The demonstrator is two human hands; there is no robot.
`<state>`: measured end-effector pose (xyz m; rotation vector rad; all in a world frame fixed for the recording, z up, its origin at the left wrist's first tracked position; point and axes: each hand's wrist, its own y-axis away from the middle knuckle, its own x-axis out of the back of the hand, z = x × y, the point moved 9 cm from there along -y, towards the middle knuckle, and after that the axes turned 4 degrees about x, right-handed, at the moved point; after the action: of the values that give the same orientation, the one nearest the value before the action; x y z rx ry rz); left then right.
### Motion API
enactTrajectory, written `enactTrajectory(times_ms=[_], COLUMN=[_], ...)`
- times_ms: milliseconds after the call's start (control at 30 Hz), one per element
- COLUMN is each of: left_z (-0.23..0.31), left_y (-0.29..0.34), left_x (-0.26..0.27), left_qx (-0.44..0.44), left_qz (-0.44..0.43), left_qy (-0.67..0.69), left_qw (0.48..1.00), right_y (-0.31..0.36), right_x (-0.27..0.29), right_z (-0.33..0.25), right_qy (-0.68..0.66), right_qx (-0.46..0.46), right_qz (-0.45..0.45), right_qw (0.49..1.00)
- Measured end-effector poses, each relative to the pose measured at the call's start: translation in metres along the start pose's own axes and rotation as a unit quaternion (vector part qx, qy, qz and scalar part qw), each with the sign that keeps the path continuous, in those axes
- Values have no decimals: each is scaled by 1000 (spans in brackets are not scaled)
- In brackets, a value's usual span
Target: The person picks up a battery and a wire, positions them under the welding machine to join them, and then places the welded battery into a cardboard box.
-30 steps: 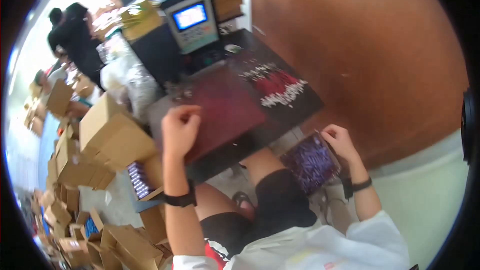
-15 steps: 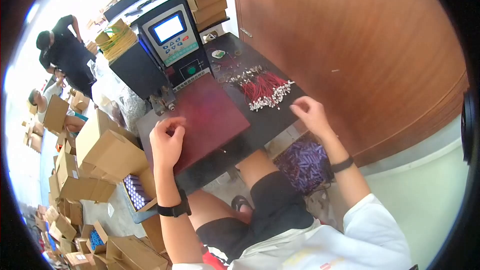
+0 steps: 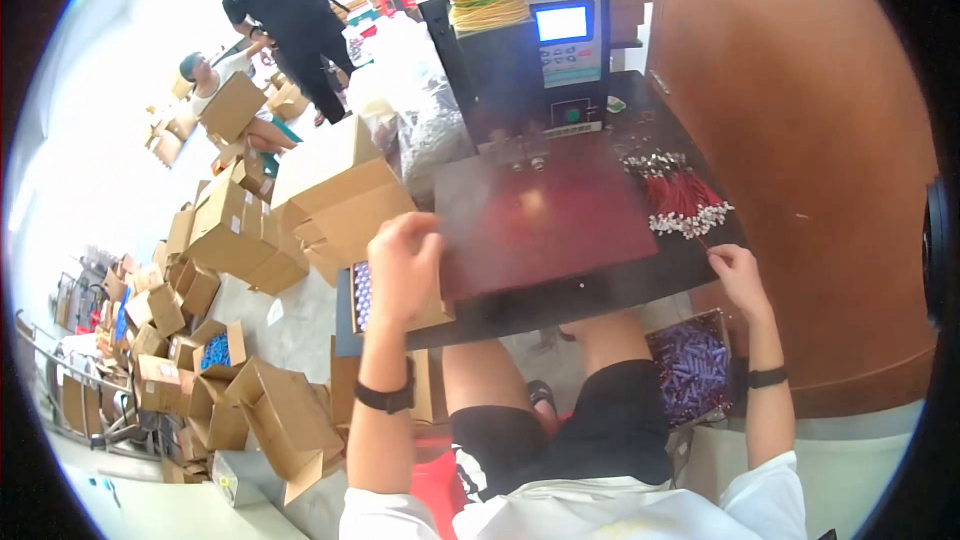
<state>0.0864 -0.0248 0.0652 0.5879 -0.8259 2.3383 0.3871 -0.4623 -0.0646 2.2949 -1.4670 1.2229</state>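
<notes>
My left hand (image 3: 405,265) is raised by the left edge of a dark red board (image 3: 560,230), above an open carton holding white-and-purple cylindrical cells (image 3: 362,295). Its fingers are curled together; whatever they may hold is hidden. At the right end of the black table (image 3: 520,310), the fingers of my right hand (image 3: 738,275) pinch the end of a thin red wire lead (image 3: 704,243). Just beyond it lies a fanned bunch of red wire leads (image 3: 682,195) with white connectors. A blurred, bright glow shows on the board, in front of the machine's electrodes (image 3: 535,162).
Behind the board stands a black machine (image 3: 500,80) with a lit screen (image 3: 562,23) and a coil of yellow wire (image 3: 488,2) on top. A box of purple cylinders (image 3: 690,375) sits below right. Cartons (image 3: 240,230) crowd the left; two people are beyond. A wooden door (image 3: 800,140) bounds the right.
The view has swung left, so the table appears farther right. My left hand has gone from over the board to its left edge. My right hand has closed on a lead by the bunch.
</notes>
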Motion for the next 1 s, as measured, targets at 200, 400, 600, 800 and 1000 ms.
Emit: enactTrajectory(times_ms=[200, 400, 600, 800, 1000], left_z=[-111, -131, -114, -42, 35], left_y=[33, 38, 34, 13, 0], left_x=[58, 52, 55, 68, 10], left_qx=[85, 101, 60, 115, -7], left_qz=[22, 34, 49, 76, 60], left_qy=[-349, -418, -381, -122, 67], left_qw=[933, 902, 921, 983, 996], right_y=[-9, -13, -23, -37, -57], right_x=[5, 10, 46, 86, 38], right_z=[-28, -40, -49, -71, -157], right_qy=[-2, 32, -15, -169, -315], right_qx=[-42, -16, 2, -10, 28], right_qz=[3, -5, 83, 134, 64], right_qw=[999, 999, 996, 976, 947])
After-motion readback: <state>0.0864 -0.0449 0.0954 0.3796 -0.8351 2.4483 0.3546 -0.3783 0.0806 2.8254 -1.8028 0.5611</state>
